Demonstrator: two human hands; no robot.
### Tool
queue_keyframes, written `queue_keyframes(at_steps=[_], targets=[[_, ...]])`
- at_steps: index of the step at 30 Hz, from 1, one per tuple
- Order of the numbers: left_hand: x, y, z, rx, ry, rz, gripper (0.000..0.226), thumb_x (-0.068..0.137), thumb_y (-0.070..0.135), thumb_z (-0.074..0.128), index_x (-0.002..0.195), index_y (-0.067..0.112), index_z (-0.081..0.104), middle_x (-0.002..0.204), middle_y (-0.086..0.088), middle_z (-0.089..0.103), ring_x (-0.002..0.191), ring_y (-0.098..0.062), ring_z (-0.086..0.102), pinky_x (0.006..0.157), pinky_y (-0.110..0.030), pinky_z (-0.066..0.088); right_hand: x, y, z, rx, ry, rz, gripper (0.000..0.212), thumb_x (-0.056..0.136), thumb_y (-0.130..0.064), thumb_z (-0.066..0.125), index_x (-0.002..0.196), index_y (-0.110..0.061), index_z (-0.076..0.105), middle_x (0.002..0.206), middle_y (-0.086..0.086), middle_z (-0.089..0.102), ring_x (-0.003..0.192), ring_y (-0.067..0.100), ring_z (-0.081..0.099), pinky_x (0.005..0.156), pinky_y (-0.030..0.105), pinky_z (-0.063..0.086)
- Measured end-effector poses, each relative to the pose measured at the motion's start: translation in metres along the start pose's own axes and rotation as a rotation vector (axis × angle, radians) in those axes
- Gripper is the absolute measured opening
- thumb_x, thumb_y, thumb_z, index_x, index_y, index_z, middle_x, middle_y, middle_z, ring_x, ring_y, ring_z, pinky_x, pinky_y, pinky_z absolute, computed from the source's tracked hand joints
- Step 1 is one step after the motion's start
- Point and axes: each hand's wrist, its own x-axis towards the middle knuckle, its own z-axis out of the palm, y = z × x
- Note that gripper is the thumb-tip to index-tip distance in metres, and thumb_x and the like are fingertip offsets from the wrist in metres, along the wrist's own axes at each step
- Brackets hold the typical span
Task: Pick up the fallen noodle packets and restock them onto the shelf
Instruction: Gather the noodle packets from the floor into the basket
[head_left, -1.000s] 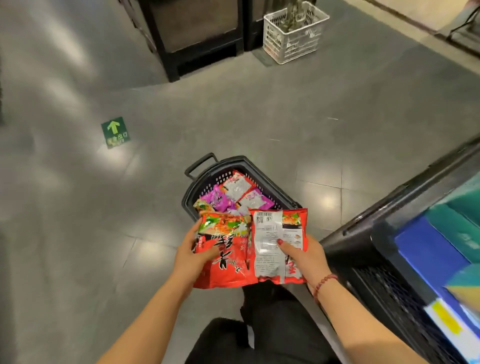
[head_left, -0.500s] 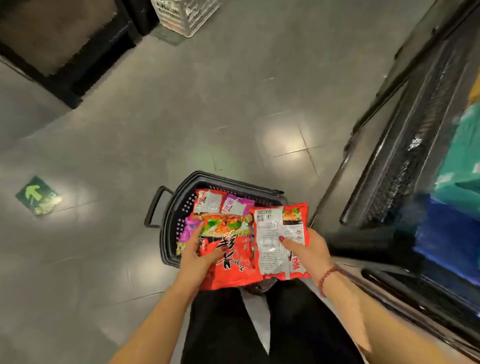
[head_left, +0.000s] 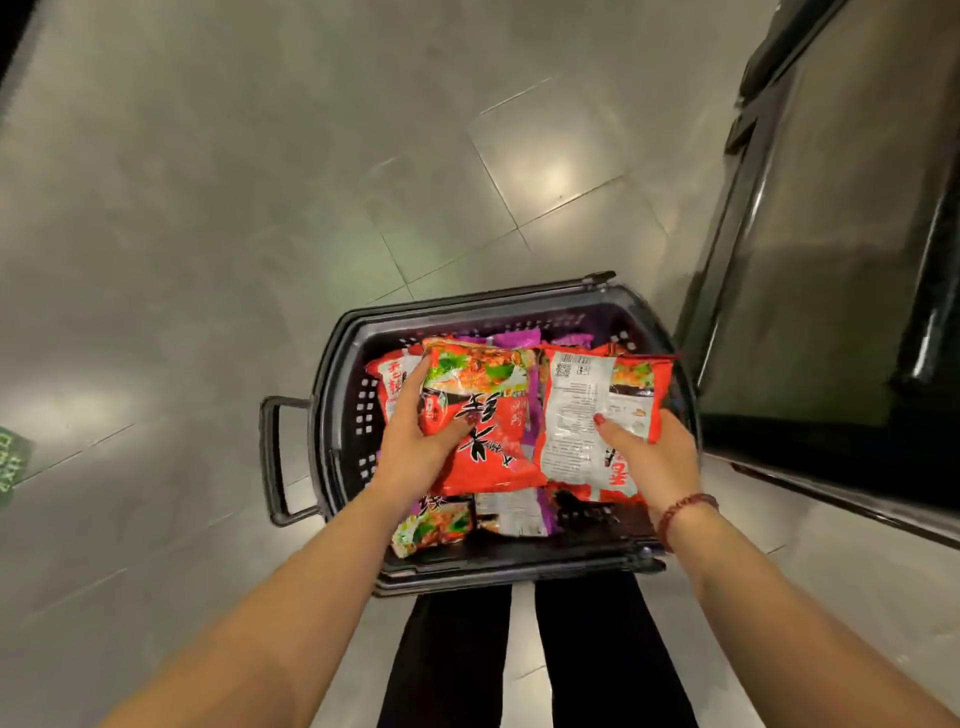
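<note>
Left hand (head_left: 415, 447) grips red noodle packet (head_left: 483, 431) face-up; right hand (head_left: 644, 457) grips second red packet (head_left: 602, 415), back label up. Both held over black basket (head_left: 332, 415) on tiled floor (head_left: 260, 208), more packets (head_left: 511, 512) inside. Dark shelf (head_left: 831, 260) just right.

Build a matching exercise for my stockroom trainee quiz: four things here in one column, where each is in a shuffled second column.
1 red noodle packet with black lettering
2 red noodle packet with white label up
3 purple noodle packet
4 red bead bracelet

A right wrist
B in the black plastic basket
C gripped by the left hand
D gripped by the right hand

Pairs: 1-C, 2-D, 3-B, 4-A
</note>
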Motion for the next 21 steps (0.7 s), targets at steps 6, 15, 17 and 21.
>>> queue_keyframes(at_steps=[6, 15, 17, 21], targets=[[0.059, -0.058, 0.016, 0.135, 0.081, 0.034, 0.076, 0.091, 0.012, 0.064, 0.149, 0.041, 0.025, 0.153, 0.012, 0.031, 0.140, -0.011, 0.032, 0.115, -0.041, 0.032, 0.082, 0.027, 0.035, -0.105, -0.001, -0.100, 0.029, 0.077, -0.010, 0.079, 0.103, -0.012, 0.067, 0.098, 0.001, 0.070, 0.093, 0.018, 0.068, 0.091, 0.043, 0.054], [0.095, -0.106, 0.042, 0.736, 0.230, 0.321, 0.087, 0.092, 0.042, 0.061, 0.156, 0.017, 0.007, 0.163, -0.009, 0.002, 0.150, -0.023, 0.000, 0.121, -0.036, 0.006, 0.126, 0.050, 0.044, -0.739, 0.169, -0.471, 0.083, 0.084, -0.030, 0.070, 0.149, -0.008, 0.023, 0.148, 0.011, 0.038, 0.137, 0.025, 0.035, 0.113, 0.032, 0.029], [0.099, -0.105, 0.042, 1.015, 0.125, 0.468, 0.085, 0.093, 0.058, 0.048, 0.155, 0.025, -0.001, 0.163, -0.003, -0.003, 0.149, -0.021, -0.010, 0.121, -0.043, -0.001, 0.125, 0.055, 0.049, -1.072, 0.125, -0.698, 0.076, 0.090, -0.044, 0.052, 0.150, -0.008, 0.023, 0.155, 0.018, 0.026, 0.142, 0.034, 0.026, 0.116, 0.048, 0.026], [0.115, -0.104, 0.044, 1.329, -0.119, 0.571, 0.078, 0.089, 0.075, 0.023, 0.150, 0.039, -0.010, 0.161, 0.003, -0.012, 0.148, -0.021, -0.015, 0.120, -0.050, -0.006, 0.135, 0.072, 0.054, -1.347, -0.062, -0.742, 0.064, 0.094, -0.051, 0.030, 0.150, -0.020, 0.030, 0.156, 0.018, 0.025, 0.142, 0.041, 0.025, 0.111, 0.058, 0.024]])
